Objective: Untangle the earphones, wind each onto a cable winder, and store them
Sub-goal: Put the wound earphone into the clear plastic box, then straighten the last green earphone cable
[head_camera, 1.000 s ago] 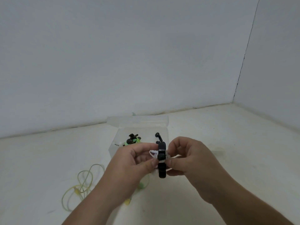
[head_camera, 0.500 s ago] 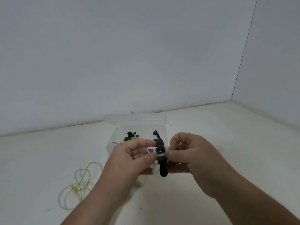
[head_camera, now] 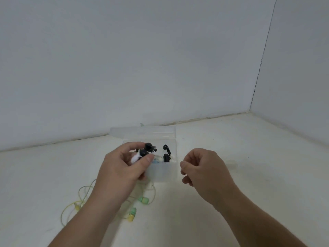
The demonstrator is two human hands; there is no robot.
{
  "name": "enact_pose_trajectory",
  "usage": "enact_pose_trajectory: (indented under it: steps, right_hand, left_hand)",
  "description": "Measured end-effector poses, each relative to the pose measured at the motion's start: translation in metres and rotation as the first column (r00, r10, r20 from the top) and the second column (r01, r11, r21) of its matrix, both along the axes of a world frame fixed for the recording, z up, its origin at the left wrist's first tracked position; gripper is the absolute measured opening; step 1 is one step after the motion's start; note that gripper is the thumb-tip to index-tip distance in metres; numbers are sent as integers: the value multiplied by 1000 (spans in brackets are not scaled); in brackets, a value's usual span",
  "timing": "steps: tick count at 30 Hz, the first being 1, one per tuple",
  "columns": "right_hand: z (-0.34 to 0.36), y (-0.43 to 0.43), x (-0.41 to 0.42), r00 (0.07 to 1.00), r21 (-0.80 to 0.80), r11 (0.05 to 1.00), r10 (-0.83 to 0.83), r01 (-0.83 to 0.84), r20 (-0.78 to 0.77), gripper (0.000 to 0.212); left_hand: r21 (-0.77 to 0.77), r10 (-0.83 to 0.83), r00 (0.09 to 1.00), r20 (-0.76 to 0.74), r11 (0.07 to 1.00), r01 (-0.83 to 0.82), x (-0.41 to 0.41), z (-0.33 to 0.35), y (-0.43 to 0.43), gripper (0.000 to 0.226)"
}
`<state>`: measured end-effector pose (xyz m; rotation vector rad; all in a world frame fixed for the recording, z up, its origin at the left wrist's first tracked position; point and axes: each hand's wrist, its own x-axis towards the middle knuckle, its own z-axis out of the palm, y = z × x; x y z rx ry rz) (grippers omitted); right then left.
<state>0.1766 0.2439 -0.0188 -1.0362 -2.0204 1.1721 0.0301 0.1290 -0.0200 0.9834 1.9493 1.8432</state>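
The left hand (head_camera: pixel 122 168) held a black cable winder (head_camera: pixel 145 152) wrapped in white earphone cable, with the thumb and fingers (head_camera: pixel 134 145) curled round it. It was held at the left part of the clear plastic box (head_camera: pixel 163 172), over the box's near left edge; whether it touched the box cannot be told. The box stood on the white table (head_camera: pixel 249 157), its lid (head_camera: pixel 142 132) folded back on the far side. In the right part of the box stood a second black winder (head_camera: pixel 166 155), more or less upright, with a little white beside it.

The right hand (head_camera: pixel 204 168) hung just right of the box, apart from it, its fingers loosely curled with a narrow gap to the thumb and nothing between them.

Near the box on the left, partly under the left forearm, the yellow-green earphones (head_camera: pixel 144 200) lay loose on the table, their pale cable (head_camera: pixel 80 193) in open loops and two capsule-shaped buds showing near the wrist.
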Motion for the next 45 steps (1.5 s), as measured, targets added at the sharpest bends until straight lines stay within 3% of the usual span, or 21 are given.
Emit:
enact_pose_trajectory:
  steps: [2,6,8,10,13,15,17,19,21,22,25,27,31,36,39,42,45]
  right_hand:
    - [-1,1,1,1000,-7,1000,5,-5,-12,17]
    - [-2,3,1,999,-36,999,-2,1,-46,13]
    - [-3,3,1,999,-35,999,6,-8,-54,13]
    - [-4,3,1,998,-28,1000,11,-12,-58,13]
    - [-7,5,0,998,-25,1000,16,-18,-58,13]
    - [-8,5,0,999,-11,999,37,-37,-35,13]
    - [-11,3,-1,996,2,996,88,-88,15,14]
    - [-15,-1,-3,980,42,985,160,-166,122,15]
    - [-18,-4,-6,945,103,963,218,-249,243,14]
    - [-20,-7,-7,928,124,950,244,-288,282,12]
    - [-23,-13,-10,895,148,912,326,-382,303,8]
    - [-24,-17,-9,867,170,875,388,-453,311,6]
    - [-24,-23,-7,830,244,809,451,-535,328,15]
    - [-22,-28,-9,792,290,756,459,-586,403,23]
    - [-22,-31,-10,842,371,765,407,-526,355,23]
    - [-19,-32,-9,913,436,802,357,-409,198,44]
    - [-15,-29,-9,930,375,851,335,-367,151,41]
  left_hand:
    - [-32,77,992,-97,996,-80,0,4,10,15]
    - [-315,69,893,-445,921,-228,-10,7,37,27]
    - [-432,-6,807,-591,846,-311,-18,6,48,37]
    - [-575,-142,722,-678,714,-399,-22,7,52,48]
    - [-695,-335,668,-664,606,-387,-26,8,50,54]
    - [-719,-423,674,-606,655,-235,-28,12,38,51]
    - [-597,-365,712,-599,797,-94,-27,18,22,40]
    - [-297,-50,767,-639,936,-187,-27,21,4,13]
    - [-86,209,709,-674,931,-355,-24,20,-12,16]
    - [-104,205,728,-654,929,-355,-24,17,-19,16]
    - [-365,-48,856,-515,916,-168,-30,6,-28,12]
    - [-419,-115,870,-480,901,-112,-38,-1,-32,16]
    - [-509,-191,835,-517,852,-121,-44,-8,-34,14]
    - [-697,-376,707,-599,679,-229,-45,-20,-29,24]
    - [-616,-358,688,-632,771,-164,-40,-24,-28,19]
    - [-450,-346,632,-693,893,-5,-28,-20,-25,21]
    - [-330,-329,716,-616,933,146,-12,-14,-25,15]
